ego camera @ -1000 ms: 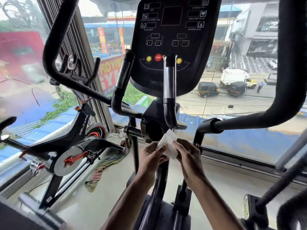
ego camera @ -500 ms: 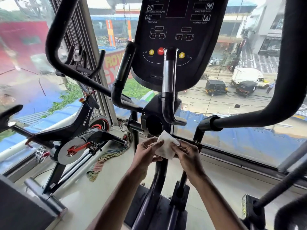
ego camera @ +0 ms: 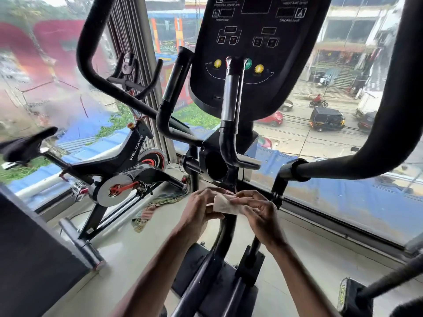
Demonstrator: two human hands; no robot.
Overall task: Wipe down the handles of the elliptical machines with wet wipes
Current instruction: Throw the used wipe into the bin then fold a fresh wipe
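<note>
You hold one wet wipe (ego camera: 225,205) between your two hands, low at centre. The fingers of your left hand (ego camera: 198,210) curl on its 9 o'clock edge, and those of your right hand (ego camera: 259,212) pinch its 3 o'clock edge. Four handles rise above it: left inner grip (ego camera: 175,88) at 11, chrome-banded inner grip (ego camera: 230,106) at 12, left outer arm (ego camera: 91,56) at 10 and right outer arm (ego camera: 389,106) at 2. The chrome-banded grip partly covers the console (ego camera: 251,94) buttons. One spin bike (ego camera: 128,170) stands at 9, with one rag (ego camera: 158,207) on the floor beside it.
</note>
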